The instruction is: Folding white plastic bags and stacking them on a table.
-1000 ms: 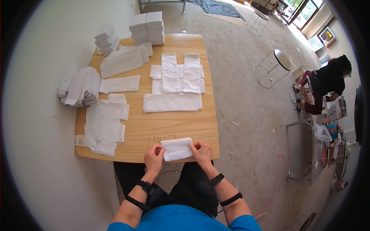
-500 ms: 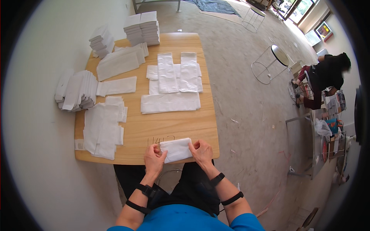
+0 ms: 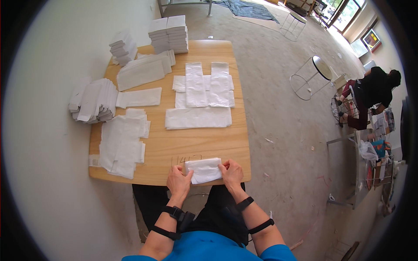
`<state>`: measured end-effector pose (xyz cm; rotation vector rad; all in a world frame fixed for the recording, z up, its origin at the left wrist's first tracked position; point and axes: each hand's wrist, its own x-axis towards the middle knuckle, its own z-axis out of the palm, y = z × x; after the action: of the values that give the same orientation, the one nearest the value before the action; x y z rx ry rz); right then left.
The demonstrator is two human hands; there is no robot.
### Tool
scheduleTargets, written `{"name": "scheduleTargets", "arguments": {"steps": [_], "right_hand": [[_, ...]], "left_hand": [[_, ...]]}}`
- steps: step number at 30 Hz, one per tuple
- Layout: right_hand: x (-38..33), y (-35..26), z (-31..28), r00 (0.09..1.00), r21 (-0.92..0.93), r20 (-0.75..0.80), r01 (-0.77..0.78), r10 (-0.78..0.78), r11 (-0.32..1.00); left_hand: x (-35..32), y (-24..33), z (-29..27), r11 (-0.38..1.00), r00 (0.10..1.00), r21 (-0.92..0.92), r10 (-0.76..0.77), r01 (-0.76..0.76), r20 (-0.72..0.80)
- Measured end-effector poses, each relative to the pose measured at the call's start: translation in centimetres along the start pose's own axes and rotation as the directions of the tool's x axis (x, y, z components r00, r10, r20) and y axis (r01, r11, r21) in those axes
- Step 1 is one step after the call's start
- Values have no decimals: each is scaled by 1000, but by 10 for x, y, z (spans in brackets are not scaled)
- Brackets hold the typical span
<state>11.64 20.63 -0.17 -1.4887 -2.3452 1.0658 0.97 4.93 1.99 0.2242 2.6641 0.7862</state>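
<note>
At the near edge of the table, my left hand (image 3: 179,179) pinches the left end of a small stack of folded white sheets (image 3: 203,170), thumb on top. On its right end, the fingers and thumb of my right hand (image 3: 232,172) are closed. The stack looks thin and soft, with a wrinkled top; paper or cloth, I cannot tell. Beyond it lies a wide flat white stack (image 3: 198,118). Farther off, two upright white strips (image 3: 194,85) rest across other folded sheets.
The wooden table (image 3: 191,141) stands by a white wall. Loose white sheets (image 3: 122,143), a slumped pile (image 3: 93,101) and tall block stacks (image 3: 170,34) line its left side. To the right are a round stool (image 3: 321,68), a seated person (image 3: 378,89) and a cluttered side table (image 3: 363,167).
The view has shifted slightly, so the table appears a little lower and to the right. The white stack between my hands has turned a little more level. Both hands keep hold of its ends.
</note>
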Motion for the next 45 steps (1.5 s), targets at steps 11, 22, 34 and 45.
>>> {"name": "scheduleTargets", "arguments": {"steps": [11,22,34,45], "right_hand": [[-6,3,7,998,-3,-60,24,-24,1000],[-5,6,7,997,5,-72,24,-23,1000],[0,19,-13,984,291,56,144,-168,946],[12,-9,-5,743,465,417,321,-524,825]], "left_hand": [[-5,-6,22,980,986,-136,129,-142,-102],[7,-7,33,987,990,-156,69,-50,122],[16,-9,21,818,961,-557,249,-143,119],[28,-31,-47,688,801,-725,453,-34,392]]}}
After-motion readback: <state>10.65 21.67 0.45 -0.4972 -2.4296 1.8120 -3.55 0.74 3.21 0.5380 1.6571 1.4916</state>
